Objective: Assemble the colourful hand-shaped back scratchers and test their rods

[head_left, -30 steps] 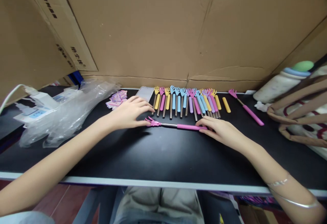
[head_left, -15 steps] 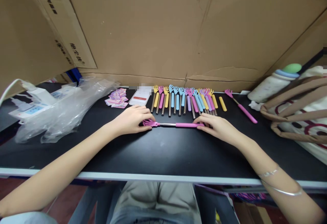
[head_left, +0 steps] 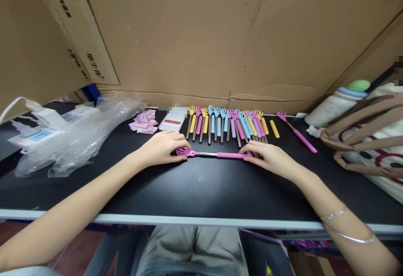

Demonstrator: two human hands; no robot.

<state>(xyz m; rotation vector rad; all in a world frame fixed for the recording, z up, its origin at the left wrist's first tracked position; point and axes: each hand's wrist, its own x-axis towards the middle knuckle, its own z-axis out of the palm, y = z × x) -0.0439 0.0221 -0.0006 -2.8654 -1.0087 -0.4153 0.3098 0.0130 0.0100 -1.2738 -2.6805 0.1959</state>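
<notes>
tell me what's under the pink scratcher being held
Black tabletop shows along the pink scratcher; the strip beneath, and whatever the left hand and right hand cover, are hidden.

The scratcher (head_left: 221, 155) is pink and silver; the bag (head_left: 378, 140) perhaps maroon-ringed cream.

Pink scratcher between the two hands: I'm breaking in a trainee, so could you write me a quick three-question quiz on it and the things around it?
1. Which hand is at the claw end of the pink scratcher, and which is at the handle end?
2. True or false: seen from the head camera, the phone lies between the paper cards and the row of scratcher parts.
3. What colour is the loose handle just right of that row? A) blue B) yellow C) purple

Key: 1. Left hand at the claw end, right hand at the handle end. 2. True. 3. B.
</notes>
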